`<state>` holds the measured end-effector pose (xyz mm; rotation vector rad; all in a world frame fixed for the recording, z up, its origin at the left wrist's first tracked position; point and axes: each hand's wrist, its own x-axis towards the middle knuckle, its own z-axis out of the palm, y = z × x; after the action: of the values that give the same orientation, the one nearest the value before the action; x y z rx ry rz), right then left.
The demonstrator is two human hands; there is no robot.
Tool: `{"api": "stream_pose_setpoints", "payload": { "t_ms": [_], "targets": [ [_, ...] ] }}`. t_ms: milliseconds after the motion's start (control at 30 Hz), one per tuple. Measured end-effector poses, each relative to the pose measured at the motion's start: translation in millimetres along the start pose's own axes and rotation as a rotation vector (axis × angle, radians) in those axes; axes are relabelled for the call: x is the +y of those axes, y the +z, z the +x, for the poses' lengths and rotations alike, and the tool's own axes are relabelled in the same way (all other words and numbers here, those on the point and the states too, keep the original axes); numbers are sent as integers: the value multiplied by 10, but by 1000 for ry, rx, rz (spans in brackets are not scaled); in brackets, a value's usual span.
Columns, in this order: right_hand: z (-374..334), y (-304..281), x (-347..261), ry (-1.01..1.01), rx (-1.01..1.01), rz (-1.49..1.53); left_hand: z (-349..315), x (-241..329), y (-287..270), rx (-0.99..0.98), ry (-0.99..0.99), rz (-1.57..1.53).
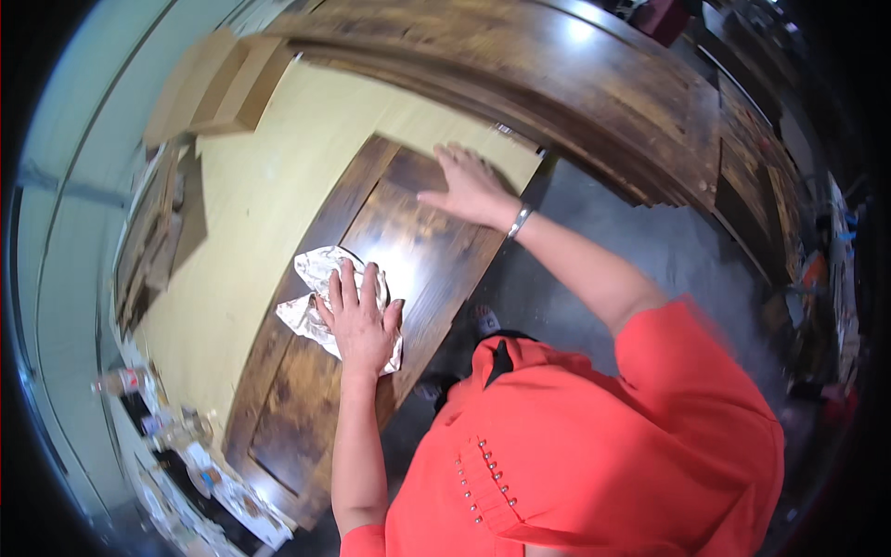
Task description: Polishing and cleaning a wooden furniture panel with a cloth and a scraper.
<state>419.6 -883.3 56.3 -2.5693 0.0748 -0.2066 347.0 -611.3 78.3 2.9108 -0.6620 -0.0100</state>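
A dark brown wood-grain panel (399, 232) with a raised border strip lies on a pale yellow board, slanting from the far side down to the lower left. On it, about midway along, rests a crumpled whitish patterned cloth (320, 269). My left hand (360, 320) lies flat on the cloth with its fingers spread, pressing it against the panel. Toward the panel's far end is my right hand (471, 190), a silver bracelet on its wrist. Its fingers are stretched out and it holds nothing; the palm is hidden underneath.
A stack of similar brown panels (520, 70) stands along the far side. An open cardboard box (218, 84) sits at the far left of the yellow board (246, 204). Wood offcuts (153, 237) lie by the left edge, bottles and clutter (176, 427) at the lower left.
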Motion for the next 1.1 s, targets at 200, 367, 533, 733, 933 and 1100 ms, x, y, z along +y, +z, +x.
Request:
{"api": "stream_pose_setpoints", "payload": {
  "t_ms": [200,367,533,733,933,1100],
  "targets": [
    [-55,-61,-18,68,-176,24,953,141,211,37,124,-41],
    [-67,-111,-9,48,-151,79,1276,189,331,42,193,-75],
    [-29,-114,24,60,-191,130,664,-375,239,25,165,-106],
    [-28,-163,75,65,-213,146,-700,-1460,158,96,-1,-47],
    [-34,-158,8,81,-217,113,-1626,-2170,185,220,-313,-41],
    [-44,-144,-23,47,-198,121,-921,-1427,194,245,-284,-139]
  ]
}}
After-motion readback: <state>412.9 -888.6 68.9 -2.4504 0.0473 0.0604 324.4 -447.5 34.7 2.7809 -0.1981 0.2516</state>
